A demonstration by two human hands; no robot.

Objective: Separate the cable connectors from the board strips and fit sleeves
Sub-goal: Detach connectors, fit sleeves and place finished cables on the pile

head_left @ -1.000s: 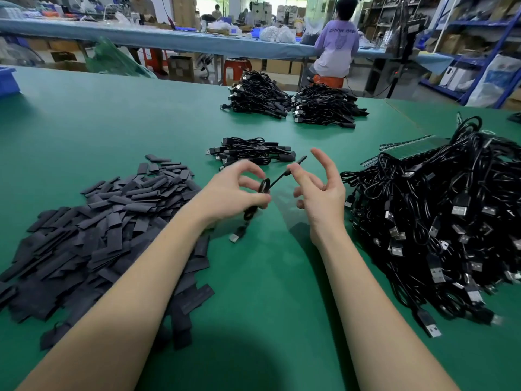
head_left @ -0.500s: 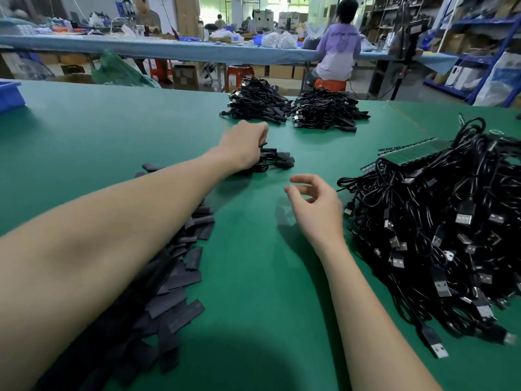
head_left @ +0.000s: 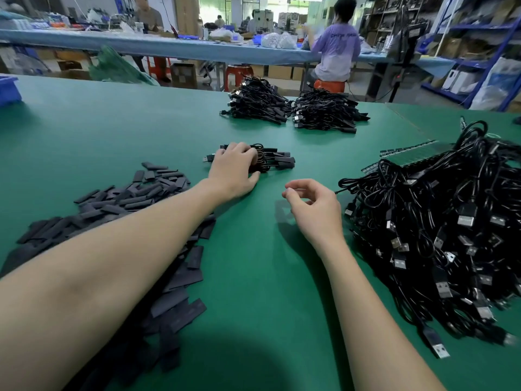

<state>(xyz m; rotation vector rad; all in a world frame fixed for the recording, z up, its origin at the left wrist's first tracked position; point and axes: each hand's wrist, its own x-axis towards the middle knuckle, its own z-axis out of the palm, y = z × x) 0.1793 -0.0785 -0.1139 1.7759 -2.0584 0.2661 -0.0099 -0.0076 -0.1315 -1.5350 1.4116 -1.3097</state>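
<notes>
Near me, my right hand (head_left: 313,210) hovers just over the green table (head_left: 253,277), fingers loosely curled, thumb and forefinger almost meeting, nothing in it. Just to its right lies the big tangle of unprocessed cables (head_left: 434,221), USB plugs pointing mostly toward me, with the green board strips (head_left: 408,153) showing at the pile's far edge. So the next cable is right of my right hand, close by; that's the nearer hand for the pick, I'd say.

To my left, partly under my left forearm, spreads the heap of flat black sleeves (head_left: 146,193), well apart from the right hand.

Further out, my left hand (head_left: 234,170) rests on the small finished bundle (head_left: 270,160), fingers draped over its left end, thumb on the table; can't tell if it's actually gripping. The bundle's long axis runs left-right across me.

Far back sit two larger finished piles (head_left: 293,108), side by side, out of easy reach.
</notes>
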